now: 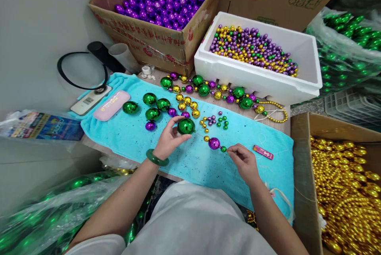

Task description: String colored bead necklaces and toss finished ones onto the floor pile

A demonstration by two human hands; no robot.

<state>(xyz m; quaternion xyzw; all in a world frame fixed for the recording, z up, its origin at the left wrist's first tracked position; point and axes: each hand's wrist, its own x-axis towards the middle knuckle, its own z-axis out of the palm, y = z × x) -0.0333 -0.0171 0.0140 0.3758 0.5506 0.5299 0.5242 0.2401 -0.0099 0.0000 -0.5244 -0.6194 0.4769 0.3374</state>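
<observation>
Bead, large green (186,126), gripped in left hand (170,140) above middle of blue towel (184,162); right hand (245,163) pinched beside small green bead (223,149), held item too fine to tell. Risk: loosened pinch could let small green bead roll away.

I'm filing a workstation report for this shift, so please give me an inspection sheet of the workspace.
Surface: blue towel, speckled dark in places.
Job's things: large green bead, large purple bead, small green bead; farther back, a long bead strand.
Clutter: pink case at left, small pink packet at right.
Hands: left hand holds the large green bead; right hand pinches beside the small green bead, on what is too fine to tell.
Cables: none certain; black loop could be a strap.
Surroundings: carton of purple beads, white foam box, carton of gold beads.
</observation>
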